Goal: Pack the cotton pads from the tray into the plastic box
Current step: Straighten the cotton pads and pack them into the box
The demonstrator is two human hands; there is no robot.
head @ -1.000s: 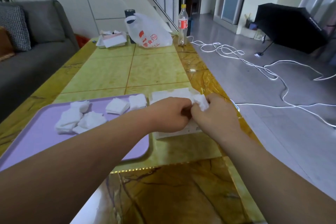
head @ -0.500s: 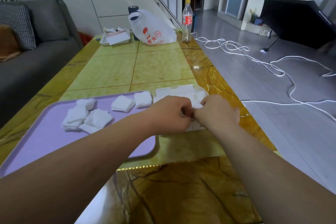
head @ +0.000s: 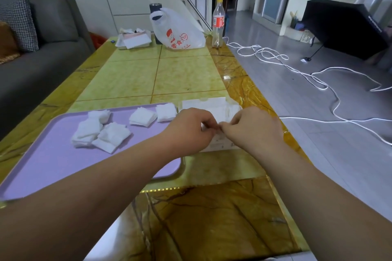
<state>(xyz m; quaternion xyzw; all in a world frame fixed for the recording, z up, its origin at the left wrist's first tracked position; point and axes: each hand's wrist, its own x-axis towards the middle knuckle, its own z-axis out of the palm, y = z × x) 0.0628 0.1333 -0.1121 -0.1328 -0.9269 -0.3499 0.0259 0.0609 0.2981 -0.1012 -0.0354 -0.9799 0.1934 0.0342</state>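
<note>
A purple tray (head: 53, 161) lies on the yellow table at the left. Several white cotton pads (head: 99, 133) sit on it in a loose heap, with two more small stacks (head: 143, 117) near its far right corner. Right of the tray stands the clear plastic box (head: 203, 103), with white pads (head: 220, 110) inside. My left hand (head: 188, 131) and my right hand (head: 254, 127) meet over the box, fingers curled, fingertips together pinching a cotton pad low in it. My hands hide most of the box's near half.
At the table's far end stand a white printed plastic bag (head: 180, 32), a nearly empty bottle (head: 218, 23) and a white box of papers (head: 135, 40). A grey sofa (head: 42, 59) runs along the left. White cables (head: 297, 70) and a black umbrella (head: 343, 27) lie on the floor at the right.
The pad my right hand held above the box has gone down into it. Both hands have dropped lower and stay fingertip to fingertip over the box.
</note>
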